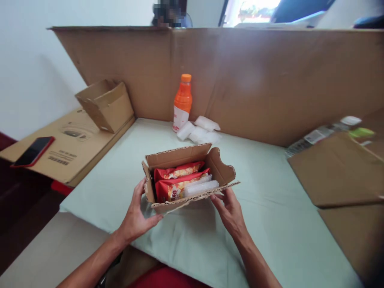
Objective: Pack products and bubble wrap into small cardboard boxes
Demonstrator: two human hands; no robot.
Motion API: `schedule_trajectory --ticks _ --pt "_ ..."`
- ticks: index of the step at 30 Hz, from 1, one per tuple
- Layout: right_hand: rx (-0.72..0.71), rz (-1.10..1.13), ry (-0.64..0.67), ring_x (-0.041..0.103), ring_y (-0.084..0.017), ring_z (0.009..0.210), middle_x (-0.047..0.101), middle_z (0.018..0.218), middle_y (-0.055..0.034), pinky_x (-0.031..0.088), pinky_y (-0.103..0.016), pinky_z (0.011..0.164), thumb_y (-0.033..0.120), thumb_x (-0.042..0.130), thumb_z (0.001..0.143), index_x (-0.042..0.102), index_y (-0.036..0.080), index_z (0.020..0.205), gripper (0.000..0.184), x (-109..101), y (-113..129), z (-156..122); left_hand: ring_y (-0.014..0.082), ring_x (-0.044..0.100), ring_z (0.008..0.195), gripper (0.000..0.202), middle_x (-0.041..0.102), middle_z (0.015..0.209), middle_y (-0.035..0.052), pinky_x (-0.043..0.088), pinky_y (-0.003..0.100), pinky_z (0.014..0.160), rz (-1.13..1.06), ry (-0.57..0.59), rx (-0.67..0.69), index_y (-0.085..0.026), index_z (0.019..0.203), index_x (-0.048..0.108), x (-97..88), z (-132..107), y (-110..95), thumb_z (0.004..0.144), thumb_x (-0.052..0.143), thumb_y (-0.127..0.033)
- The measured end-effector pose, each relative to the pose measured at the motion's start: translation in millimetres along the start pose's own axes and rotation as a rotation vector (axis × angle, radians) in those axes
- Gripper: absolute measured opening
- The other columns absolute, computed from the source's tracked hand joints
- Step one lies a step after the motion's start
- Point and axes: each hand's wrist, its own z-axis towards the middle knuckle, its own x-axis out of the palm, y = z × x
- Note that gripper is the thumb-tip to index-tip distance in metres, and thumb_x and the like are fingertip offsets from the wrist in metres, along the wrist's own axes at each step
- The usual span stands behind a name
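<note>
Between both hands sits a small open cardboard box, its top flaps raised. Inside lie two red snack packets with a white plastic-wrapped packet along the front wall. My left hand grips the left end, its thumb along the lower front edge and its fingers behind the side. At the front right corner, my right hand holds the box with thumb in front and fingers partly hidden under the flap. The box appears tilted a little towards me.
Behind the box stand an orange bottle and several white wrapped packets on the pale green cloth. A tall cardboard wall closes the back. At left, a phone and an open carton rest on a flat box. Cardboard boxes stand right.
</note>
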Motion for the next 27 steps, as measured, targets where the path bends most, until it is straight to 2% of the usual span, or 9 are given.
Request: schedule_trajectory --ticks 3,6,9,11,15,17,19,23,27 --pt "0.066 0.042 0.015 0.071 -0.025 0.099 0.065 0.128 -0.0143 0.058 -0.037 0.085 0.057 0.067 0.083 0.057 0.021 0.120 0.053 11.1 -4.6 3.9 0.0404 0.043 0.142 0.126 0.035 0.157 0.0197 0.044 0.058 0.111 -0.135 0.054 0.024 -0.028 0.159 0.009 5.5 24.5 11.8 0.063 0.089 -0.042" --pt "0.058 -0.003 0.020 0.071 -0.026 0.097 0.071 0.119 -0.0117 0.058 -0.037 0.084 0.058 0.065 0.084 0.061 0.021 0.118 0.050 15.2 -13.4 5.2 0.0398 0.045 0.140 0.133 0.035 0.157 0.0195 0.046 0.057 0.110 -0.219 0.062 0.047 -0.029 0.159 0.005 16.3 40.3 20.1 0.059 0.091 -0.041" --pt "0.032 -0.030 0.038 0.071 -0.025 0.094 0.071 0.119 -0.0118 0.058 -0.038 0.084 0.057 0.065 0.085 0.060 0.020 0.122 0.052 28.1 -13.6 18.9 0.0384 0.049 0.136 0.128 0.038 0.154 0.0190 0.049 0.056 0.107 -0.231 -0.023 0.056 -0.028 0.159 0.007 16.7 42.8 26.1 0.062 0.089 -0.043" --pt "-0.005 -0.001 0.093 0.071 -0.024 0.096 0.067 0.128 -0.0137 0.058 -0.040 0.087 0.056 0.065 0.085 0.058 0.020 0.127 0.056 49.3 -6.6 36.5 0.0380 0.053 0.132 0.122 0.044 0.148 0.0195 0.051 0.056 0.104 -0.190 -0.115 0.013 -0.026 0.158 0.014 6.4 40.0 31.6 0.063 0.087 -0.045" --pt "-0.194 0.105 0.229 0.060 -0.030 0.125 0.049 0.150 -0.0185 0.055 -0.046 0.097 0.051 0.062 0.086 0.040 0.020 0.147 0.072 120.7 12.9 69.1 0.0366 0.056 0.130 0.107 0.054 0.138 0.0187 0.051 0.056 0.104 -0.062 -0.396 -0.158 -0.023 0.153 0.025 -41.0 33.9 48.3 0.067 0.085 -0.047" --pt "-0.266 0.080 0.300 0.055 -0.032 0.132 0.043 0.155 -0.0197 0.055 -0.048 0.098 0.046 0.059 0.088 0.034 0.020 0.152 0.073 157.5 18.3 74.1 0.0360 0.055 0.131 0.102 0.053 0.139 0.0184 0.049 0.056 0.107 0.003 -0.548 -0.199 -0.021 0.150 0.028 -76.1 33.9 56.0 0.068 0.083 -0.047" --pt "-0.332 -0.016 0.359 0.054 -0.033 0.133 0.044 0.154 -0.0195 0.052 -0.053 0.102 0.039 0.058 0.088 0.038 0.021 0.150 0.068 184.2 17.8 71.8 0.0349 0.054 0.132 0.099 0.050 0.142 0.0185 0.046 0.055 0.109 0.063 -0.667 -0.189 -0.021 0.148 0.029 -115.0 36.5 62.0 0.068 0.083 -0.045" --pt "-0.523 -0.190 0.421 0.049 -0.032 0.138 0.053 0.148 -0.0175 0.040 -0.057 0.115 0.025 0.054 0.087 0.056 0.020 0.137 0.049 201.4 4.9 62.2 0.0334 0.054 0.130 0.095 0.047 0.144 0.0188 0.048 0.054 0.107 0.157 -0.852 -0.166 -0.021 0.145 0.030 -183.9 49.0 76.9 0.067 0.082 -0.040" --pt "-0.585 -0.221 0.369 0.055 -0.030 0.131 0.058 0.141 -0.0170 0.046 -0.054 0.110 0.022 0.053 0.089 0.063 0.019 0.127 0.040 199.1 -7.1 60.4 0.0332 0.054 0.129 0.104 0.042 0.146 0.0191 0.051 0.053 0.103 0.186 -0.901 -0.220 -0.022 0.149 0.026 -216.5 69.3 105.6 0.062 0.083 -0.034"
